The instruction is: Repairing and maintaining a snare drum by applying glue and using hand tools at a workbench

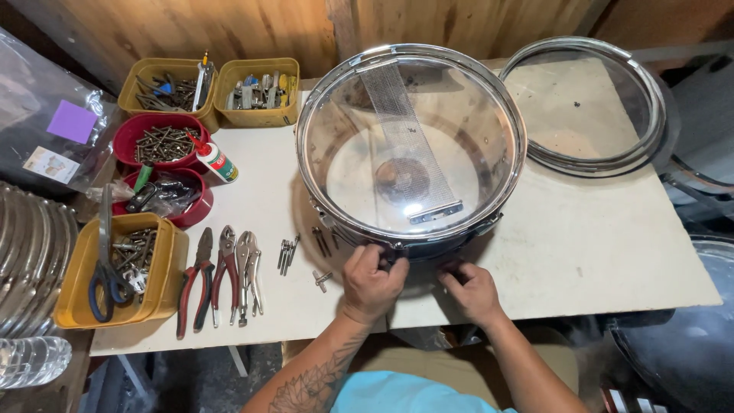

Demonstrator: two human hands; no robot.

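Note:
A snare drum with a clear head and chrome hoop lies on a pale work table, its snare wires running across the head. My left hand is curled against the drum's near side wall, fingers gripping a small fitting there. My right hand touches the shell's lower edge a little to the right, fingers tucked under; what they hold is hidden. Loose tension rods and a drum key lie just left of my left hand.
Pliers and locking pliers lie at front left. Yellow tubs and red bowls hold scissors, screws and hardware; a glue bottle lies beside them. Spare chrome hoops rest at back right. Another drum shell stands at right.

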